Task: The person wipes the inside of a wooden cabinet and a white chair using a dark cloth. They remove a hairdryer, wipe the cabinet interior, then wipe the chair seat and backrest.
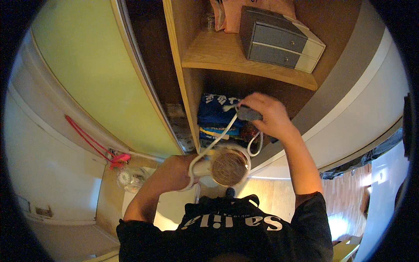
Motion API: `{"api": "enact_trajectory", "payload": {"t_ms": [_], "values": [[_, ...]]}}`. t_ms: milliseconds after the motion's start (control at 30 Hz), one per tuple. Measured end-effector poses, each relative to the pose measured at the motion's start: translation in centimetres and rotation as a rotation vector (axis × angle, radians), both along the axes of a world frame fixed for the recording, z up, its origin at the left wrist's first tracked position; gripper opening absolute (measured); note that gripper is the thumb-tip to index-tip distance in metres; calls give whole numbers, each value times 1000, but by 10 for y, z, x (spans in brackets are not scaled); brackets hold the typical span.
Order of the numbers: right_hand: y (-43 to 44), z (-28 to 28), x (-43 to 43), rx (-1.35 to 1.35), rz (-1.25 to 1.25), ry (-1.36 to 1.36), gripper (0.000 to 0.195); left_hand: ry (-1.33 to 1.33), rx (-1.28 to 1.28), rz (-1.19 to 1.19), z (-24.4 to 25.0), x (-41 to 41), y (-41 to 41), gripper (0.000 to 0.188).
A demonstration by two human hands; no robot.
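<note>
My left hand (175, 173) is closed round the white handle of what looks like a hair dryer (229, 167), its round mesh end facing up. A white cord (212, 144) runs from beside that hand up to my right hand (266, 114). Between the fingers and thumb of my right hand is a dark grey block-like object (248, 113), perhaps a plug; blur hides its detail. Part of the cord hangs in a loop below my right hand. Folded clothes (216, 111), mostly blue, lie in the lower compartment behind the hands.
Above, a wooden shelf (212, 52) holds a grey and white drawer box (278, 42) and a pinkish bag (262, 9). At left stands a green sliding panel (88, 72). A red cord (88, 140) hangs near a clear container (131, 178). A curved white panel (353, 108) is at right.
</note>
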State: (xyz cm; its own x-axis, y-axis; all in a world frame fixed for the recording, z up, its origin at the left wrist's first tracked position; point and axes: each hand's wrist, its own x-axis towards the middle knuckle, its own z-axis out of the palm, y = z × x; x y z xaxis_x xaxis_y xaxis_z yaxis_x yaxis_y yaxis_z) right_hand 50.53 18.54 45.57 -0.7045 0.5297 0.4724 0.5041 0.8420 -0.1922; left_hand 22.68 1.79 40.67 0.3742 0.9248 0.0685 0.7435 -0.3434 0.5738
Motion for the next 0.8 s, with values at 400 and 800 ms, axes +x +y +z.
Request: {"api": "enact_trajectory", "payload": {"t_ms": [400,800], "values": [[-55,-85,13,-1072,321,-233,69,28,360,732,20,-19,25,48],[-31,28,25,-320,268,175,42,-19,-180,-153,44,12,28,57]]}}
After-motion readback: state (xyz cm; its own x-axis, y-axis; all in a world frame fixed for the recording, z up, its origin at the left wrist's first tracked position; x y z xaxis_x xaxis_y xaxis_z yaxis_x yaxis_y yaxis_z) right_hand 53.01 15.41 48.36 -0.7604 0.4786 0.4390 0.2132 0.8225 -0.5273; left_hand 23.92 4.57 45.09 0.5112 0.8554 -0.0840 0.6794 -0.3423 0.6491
